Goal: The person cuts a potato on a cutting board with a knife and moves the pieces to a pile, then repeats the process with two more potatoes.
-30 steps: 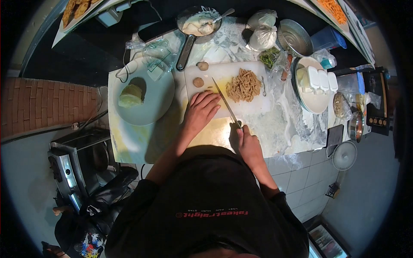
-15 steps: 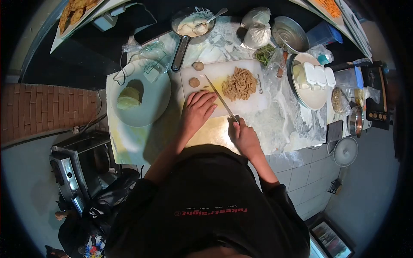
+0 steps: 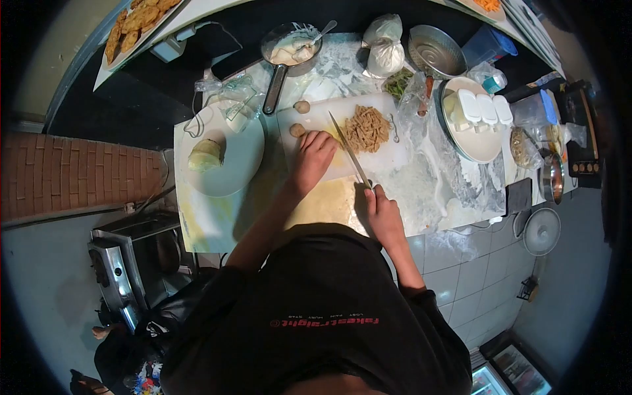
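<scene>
Head view. Right hand, lower centre: closed round the handle of a long steel-bladed kitchen knife. The blade slants up-left over the white rectangular cutting board, mid-frame on the worktop. Left hand: fingers together, curled down on the board just beside the blade; whether they clasp anything cannot be told. Heap of brown cut strips: right of the blade. Pale round plate bearing a green cabbage wedge: left of the board.

Past the knife and strip pile, board lies bare.
</scene>
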### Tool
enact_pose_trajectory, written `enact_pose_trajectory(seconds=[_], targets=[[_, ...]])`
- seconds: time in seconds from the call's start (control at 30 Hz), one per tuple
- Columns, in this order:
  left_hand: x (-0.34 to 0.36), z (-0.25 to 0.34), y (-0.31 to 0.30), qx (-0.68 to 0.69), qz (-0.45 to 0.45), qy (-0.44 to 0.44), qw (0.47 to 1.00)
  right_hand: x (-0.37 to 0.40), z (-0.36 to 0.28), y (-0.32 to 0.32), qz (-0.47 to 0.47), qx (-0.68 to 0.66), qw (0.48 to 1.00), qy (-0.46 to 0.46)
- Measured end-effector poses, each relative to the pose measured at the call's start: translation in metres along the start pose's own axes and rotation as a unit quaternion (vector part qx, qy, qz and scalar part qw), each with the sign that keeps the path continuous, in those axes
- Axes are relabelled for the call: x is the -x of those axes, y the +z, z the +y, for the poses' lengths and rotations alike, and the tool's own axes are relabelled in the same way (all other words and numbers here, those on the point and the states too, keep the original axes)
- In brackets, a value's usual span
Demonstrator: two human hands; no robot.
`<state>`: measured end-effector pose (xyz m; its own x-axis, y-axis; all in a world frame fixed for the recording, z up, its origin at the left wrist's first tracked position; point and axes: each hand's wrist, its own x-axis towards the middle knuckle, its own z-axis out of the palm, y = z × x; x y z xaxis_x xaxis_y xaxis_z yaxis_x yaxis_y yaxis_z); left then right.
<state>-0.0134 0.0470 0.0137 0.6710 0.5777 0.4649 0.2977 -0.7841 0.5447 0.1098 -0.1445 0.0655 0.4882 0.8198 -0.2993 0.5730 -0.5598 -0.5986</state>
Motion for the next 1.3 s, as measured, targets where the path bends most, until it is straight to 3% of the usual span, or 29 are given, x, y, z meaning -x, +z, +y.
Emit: enact_pose_trajectory(seconds=[0.2, 0.3, 0.6, 0.67, 0.77, 0.9, 0.97, 1.07, 1.3], targets=[[-0.001, -0.001, -0.028, -0.085, 0.021, 0.007, 0.996, 0.006, -0.004, 0.001, -0.02, -0.019, 1.0, 0.004], [0.018, -0.008, -0.033, -0.074, 0.04, -0.082, 0.993, 0.003, 0.001, 0.009, -0.037, -0.024, 0.999, -0.001], [0.018, -0.017, -0.027, -0.069, 0.047, -0.096, 0.992, -0.016, 0.002, -0.013, -0.063, -0.036, 0.997, 0.012], [0.008, -0.016, -0.021, -0.105, 0.082, -0.067, 0.989, -0.015, 0.002, -0.01, -0.061, -0.041, 0.997, 0.004], [-0.001, -0.014, -0.019, -0.122, 0.023, -0.094, 0.988, -0.013, 0.001, -0.003, -0.059, -0.053, 0.997, -0.003], [-0.003, -0.011, -0.012, -0.157, 0.009, -0.11, 0.981, -0.011, -0.001, 0.002, -0.043, -0.07, 0.997, 0.005], [-0.003, -0.009, -0.011, -0.135, 0.033, -0.077, 0.987, -0.009, -0.001, 0.003, -0.048, -0.078, 0.996, 0.01], [0.003, -0.011, -0.006, -0.045, 0.013, -0.12, 0.992, -0.01, -0.001, 0.007, -0.048, -0.087, 0.995, 0.013], [0.011, -0.008, -0.011, -0.117, 0.038, -0.124, 0.985, -0.011, -0.002, 0.01, -0.034, -0.094, 0.995, 0.011]])
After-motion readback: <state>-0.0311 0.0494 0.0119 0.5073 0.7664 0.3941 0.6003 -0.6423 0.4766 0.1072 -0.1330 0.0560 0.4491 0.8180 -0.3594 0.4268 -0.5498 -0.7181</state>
